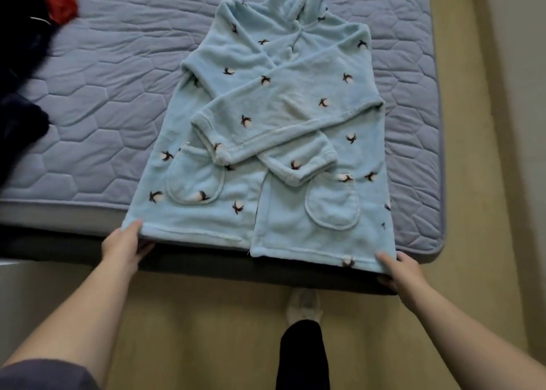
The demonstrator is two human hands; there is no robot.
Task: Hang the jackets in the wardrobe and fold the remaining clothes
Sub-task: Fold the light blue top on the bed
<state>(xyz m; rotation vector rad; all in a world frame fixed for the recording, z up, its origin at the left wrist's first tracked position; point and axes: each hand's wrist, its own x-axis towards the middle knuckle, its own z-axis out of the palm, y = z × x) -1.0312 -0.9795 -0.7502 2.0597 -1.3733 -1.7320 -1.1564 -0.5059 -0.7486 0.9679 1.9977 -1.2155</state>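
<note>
Left hand [123, 246], right hand [402, 273] — both pinch robe [206, 212] hem.

no readable text, labels or numbers

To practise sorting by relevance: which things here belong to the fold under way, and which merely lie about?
In use:
pale blue robe, sleeves crossed over its front
left hand and right hand, each pinching a hem corner
mattress beneath it

Lying about, untouched:
dark clothes at the left edge
red garment beside them
</note>
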